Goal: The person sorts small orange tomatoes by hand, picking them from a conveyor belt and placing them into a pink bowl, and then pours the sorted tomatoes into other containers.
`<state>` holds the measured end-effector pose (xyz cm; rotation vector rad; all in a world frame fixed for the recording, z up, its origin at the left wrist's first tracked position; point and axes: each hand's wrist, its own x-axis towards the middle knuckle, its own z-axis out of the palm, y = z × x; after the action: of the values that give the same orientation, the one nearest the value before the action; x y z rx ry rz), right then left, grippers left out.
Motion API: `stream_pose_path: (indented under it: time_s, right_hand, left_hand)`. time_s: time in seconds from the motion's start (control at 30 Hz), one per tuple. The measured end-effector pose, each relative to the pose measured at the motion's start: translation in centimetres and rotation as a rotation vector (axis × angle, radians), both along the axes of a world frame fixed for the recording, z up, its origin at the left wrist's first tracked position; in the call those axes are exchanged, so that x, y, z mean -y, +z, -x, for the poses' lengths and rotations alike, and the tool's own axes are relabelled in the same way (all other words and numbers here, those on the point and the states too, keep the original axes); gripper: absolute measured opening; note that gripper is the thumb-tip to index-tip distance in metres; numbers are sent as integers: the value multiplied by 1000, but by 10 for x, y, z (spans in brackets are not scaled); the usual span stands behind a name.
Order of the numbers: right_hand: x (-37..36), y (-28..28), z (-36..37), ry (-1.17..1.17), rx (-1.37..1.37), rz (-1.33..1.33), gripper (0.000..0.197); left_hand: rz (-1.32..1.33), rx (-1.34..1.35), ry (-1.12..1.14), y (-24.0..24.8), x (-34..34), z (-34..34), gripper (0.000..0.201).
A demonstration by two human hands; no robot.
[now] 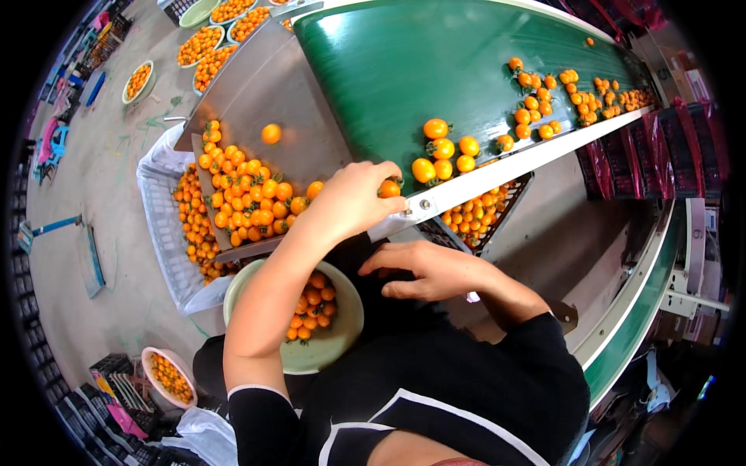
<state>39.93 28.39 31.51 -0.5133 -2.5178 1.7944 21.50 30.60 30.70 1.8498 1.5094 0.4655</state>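
My left hand [356,196] is at the near end of the green conveyor belt [404,85], its thumb and fingers closed around an orange cherry tomato [390,189]. Several more cherry tomatoes [441,148] lie on the belt just right of that hand, along the white rail [497,169]. Lower down, in front of my body, my right hand [423,268] hangs with thumb and fingers apart and holds nothing. To the left, a metal chute [307,101] carries a heap of cherry tomatoes [249,190]. Under my left forearm is a pale green basin [350,311] partly filled with tomatoes.
A white-lined crate [159,202] stands below the chute's left edge. Beneath the rail is a dark crate [517,194] of tomatoes. More filled basins [151,85] stand on the floor at left, with a pink basin [148,361] lower down. Dark stacked crates [660,151] rise at right.
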Motion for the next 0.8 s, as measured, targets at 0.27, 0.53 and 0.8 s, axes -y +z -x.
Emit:
stream_pose_path:
  time_s: [0.27, 0.53, 0.8]
  right_hand:
    - [-32, 23, -53, -206, -86, 47, 29]
    - [-49, 9, -31, -579, 0, -1038, 34]
    - [-67, 12, -83, -794, 215, -1092, 41]
  left_hand:
    - [221, 446, -157, 13, 87, 86, 27]
    - [-124, 311, 130, 27, 25, 25, 28]
    - [-235, 73, 128, -8, -67, -31, 22]
